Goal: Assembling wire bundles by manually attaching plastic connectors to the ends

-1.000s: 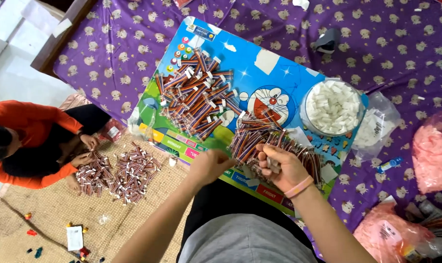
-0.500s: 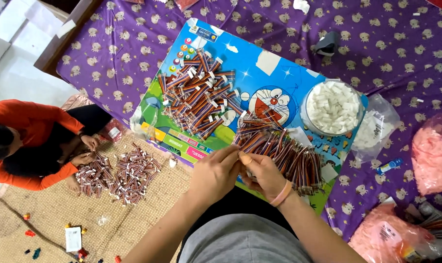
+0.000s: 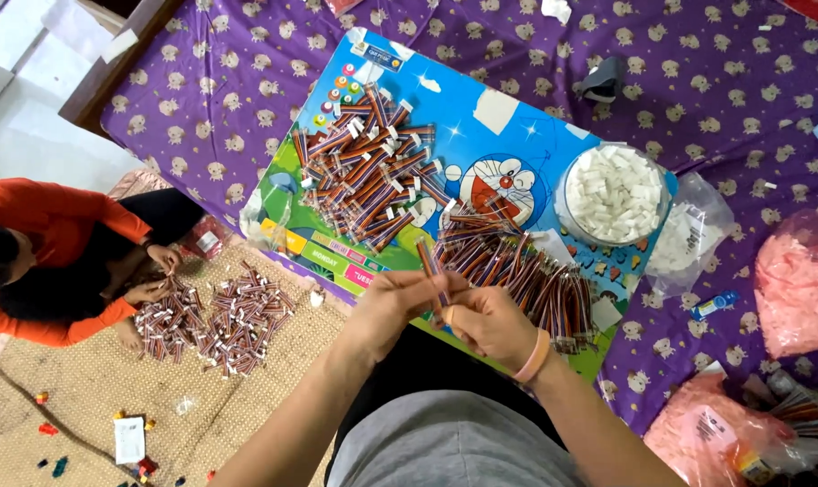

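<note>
While my two hands meet just over my lap, I keep the left hand pinched on the lower part of a slim striped stick, and the right hand curls its fingers in against the same stick from the other side. The stick stands nearly upright between them, its top leaning toward the loose pile just beyond my knuckles. To do this well I would judge that the grip should stay low and light, so the end remains free and the stick does not bend.

Past the pile lies the blue cartoon board that bears everything, with a second heap of white-tagged sticks on its far left part. To the right on the board sits a clear round tub of white pieces. Well apart on my left, another person in an orange top sorts a separate spread of sticks on a woven mat.
</note>
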